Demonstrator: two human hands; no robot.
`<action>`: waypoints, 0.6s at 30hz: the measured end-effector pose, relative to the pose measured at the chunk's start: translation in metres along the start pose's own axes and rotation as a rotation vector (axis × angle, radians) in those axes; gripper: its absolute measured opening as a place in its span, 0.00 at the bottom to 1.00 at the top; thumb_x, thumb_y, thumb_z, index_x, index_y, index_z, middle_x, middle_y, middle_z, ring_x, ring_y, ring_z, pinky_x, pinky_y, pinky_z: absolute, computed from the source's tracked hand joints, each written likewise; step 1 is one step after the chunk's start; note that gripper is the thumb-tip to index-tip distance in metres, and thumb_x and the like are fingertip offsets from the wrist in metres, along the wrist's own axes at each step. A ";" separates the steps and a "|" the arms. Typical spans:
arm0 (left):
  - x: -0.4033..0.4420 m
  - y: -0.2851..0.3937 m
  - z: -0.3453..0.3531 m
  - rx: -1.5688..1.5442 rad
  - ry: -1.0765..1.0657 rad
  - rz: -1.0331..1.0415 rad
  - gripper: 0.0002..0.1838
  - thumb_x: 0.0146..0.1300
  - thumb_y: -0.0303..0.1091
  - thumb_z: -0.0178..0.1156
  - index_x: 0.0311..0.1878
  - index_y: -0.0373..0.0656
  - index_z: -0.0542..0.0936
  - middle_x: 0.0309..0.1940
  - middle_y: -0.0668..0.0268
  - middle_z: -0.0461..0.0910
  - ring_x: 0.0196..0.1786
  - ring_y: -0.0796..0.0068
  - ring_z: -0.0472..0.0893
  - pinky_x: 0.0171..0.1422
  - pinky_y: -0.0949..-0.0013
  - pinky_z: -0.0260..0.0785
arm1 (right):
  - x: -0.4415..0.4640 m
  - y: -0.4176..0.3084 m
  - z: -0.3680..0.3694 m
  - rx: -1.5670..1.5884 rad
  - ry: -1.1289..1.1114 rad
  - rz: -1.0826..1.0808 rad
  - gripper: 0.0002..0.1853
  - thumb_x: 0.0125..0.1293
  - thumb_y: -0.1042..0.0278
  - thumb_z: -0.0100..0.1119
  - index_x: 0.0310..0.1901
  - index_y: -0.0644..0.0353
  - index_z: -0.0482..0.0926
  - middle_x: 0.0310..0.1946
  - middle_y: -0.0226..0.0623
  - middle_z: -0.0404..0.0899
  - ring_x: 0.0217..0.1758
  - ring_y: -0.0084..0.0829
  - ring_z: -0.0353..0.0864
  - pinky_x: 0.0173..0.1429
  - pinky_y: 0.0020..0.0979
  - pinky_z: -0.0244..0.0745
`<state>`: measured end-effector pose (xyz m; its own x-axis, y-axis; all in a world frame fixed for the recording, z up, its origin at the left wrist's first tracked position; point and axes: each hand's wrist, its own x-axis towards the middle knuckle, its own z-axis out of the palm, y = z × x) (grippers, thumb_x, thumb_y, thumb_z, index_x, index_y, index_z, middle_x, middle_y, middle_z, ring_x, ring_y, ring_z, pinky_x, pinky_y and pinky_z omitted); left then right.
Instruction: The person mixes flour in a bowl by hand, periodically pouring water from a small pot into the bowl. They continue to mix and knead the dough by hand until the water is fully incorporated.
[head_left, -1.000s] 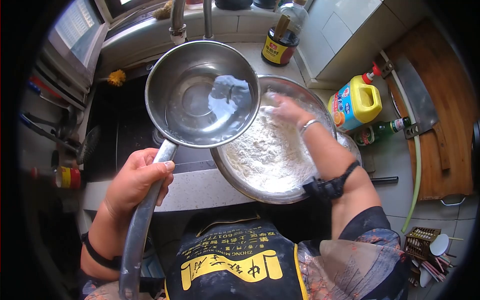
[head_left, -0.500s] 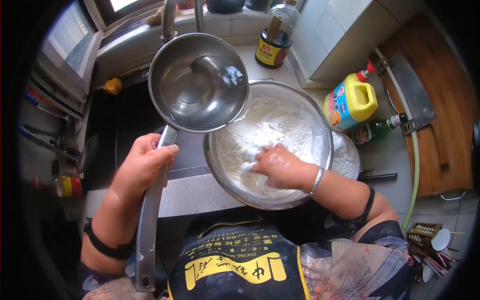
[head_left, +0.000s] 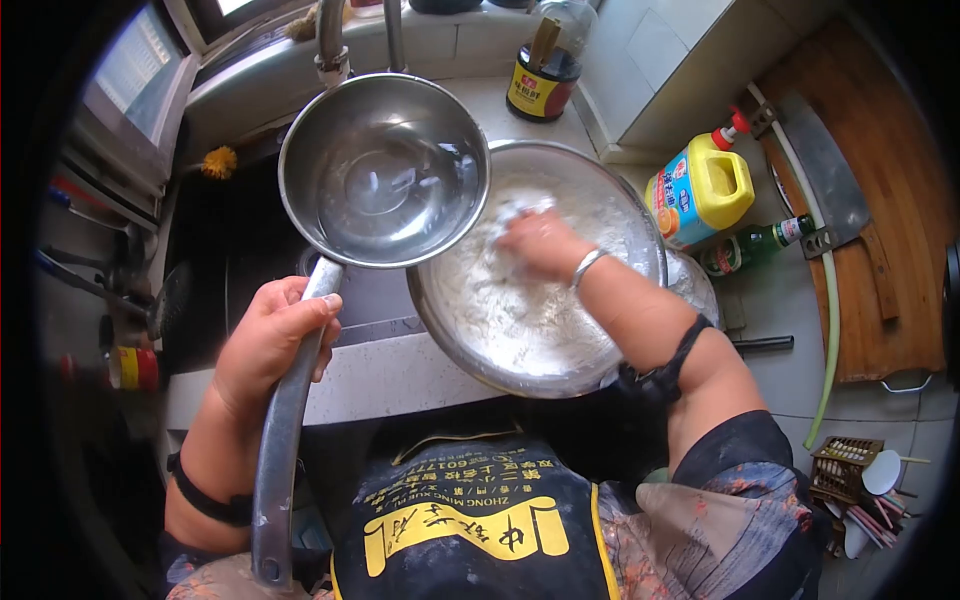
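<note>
While left hand (head_left: 285, 335) clasps ladle (head_left: 318, 160), right hand (head_left: 545, 245), blurred, touches flour (head_left: 490, 320)

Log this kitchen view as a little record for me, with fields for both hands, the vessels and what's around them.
left hand: closed around the handle of a long-handled round silver metal pan
right hand: inside a wide round silver metal bowl, at the white powder; fingers blurred
pan: raised, overlapping the bowl's upper-left edge in view; contact unclear
bowl: at the front edge of a speckled pale counter
right of bowl: yellow plastic jug with red top, green glass bottle
behind bowl: clear bottle with yellow label, dark liquid inside
</note>
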<state>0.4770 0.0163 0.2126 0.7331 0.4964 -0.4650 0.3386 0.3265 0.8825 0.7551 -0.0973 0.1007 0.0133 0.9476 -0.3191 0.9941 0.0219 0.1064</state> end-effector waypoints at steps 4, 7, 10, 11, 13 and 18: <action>-0.004 -0.002 -0.002 -0.012 -0.024 -0.025 0.09 0.54 0.34 0.56 0.26 0.40 0.70 0.14 0.68 0.69 0.11 0.81 0.68 0.14 0.80 0.61 | -0.036 0.037 0.007 0.224 -0.091 0.290 0.23 0.53 0.54 0.56 0.51 0.48 0.71 0.46 0.42 0.71 0.51 0.42 0.70 0.53 0.41 0.67; -0.004 -0.003 -0.002 -0.020 -0.043 -0.038 0.09 0.54 0.34 0.56 0.26 0.40 0.70 0.14 0.68 0.69 0.11 0.81 0.68 0.14 0.80 0.61 | -0.061 0.037 0.008 0.323 -0.153 0.323 0.27 0.51 0.54 0.58 0.54 0.49 0.69 0.47 0.47 0.69 0.49 0.44 0.72 0.52 0.37 0.68; -0.001 -0.003 -0.001 -0.019 -0.058 -0.039 0.08 0.54 0.34 0.56 0.26 0.40 0.70 0.14 0.68 0.69 0.10 0.81 0.68 0.14 0.80 0.61 | -0.087 0.002 -0.001 0.417 -0.097 0.193 0.30 0.46 0.55 0.63 0.54 0.50 0.69 0.46 0.48 0.70 0.47 0.44 0.73 0.53 0.37 0.68; 0.000 -0.003 -0.001 -0.012 -0.068 -0.040 0.08 0.54 0.33 0.56 0.26 0.40 0.70 0.14 0.68 0.69 0.11 0.81 0.68 0.14 0.80 0.61 | -0.088 -0.011 -0.006 0.423 -0.099 0.067 0.33 0.42 0.55 0.66 0.54 0.50 0.70 0.47 0.47 0.70 0.49 0.45 0.72 0.54 0.38 0.67; 0.002 -0.001 0.002 0.001 -0.078 -0.043 0.08 0.54 0.33 0.56 0.26 0.40 0.70 0.14 0.68 0.69 0.11 0.81 0.68 0.14 0.80 0.62 | -0.075 -0.028 0.003 0.151 -0.112 -0.139 0.20 0.51 0.61 0.56 0.49 0.45 0.74 0.44 0.40 0.71 0.49 0.38 0.72 0.52 0.40 0.67; 0.001 0.000 0.009 0.030 -0.111 -0.053 0.08 0.54 0.33 0.56 0.25 0.40 0.70 0.14 0.68 0.69 0.11 0.81 0.68 0.15 0.79 0.62 | -0.039 -0.006 0.004 -0.029 0.116 -0.097 0.09 0.53 0.68 0.50 0.33 0.42 0.79 0.40 0.30 0.72 0.47 0.31 0.70 0.49 0.40 0.65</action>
<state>0.4827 0.0098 0.2127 0.7737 0.3866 -0.5020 0.3952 0.3247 0.8593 0.7487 -0.1361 0.1087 -0.0968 0.9710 -0.2188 0.9865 0.1228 0.1084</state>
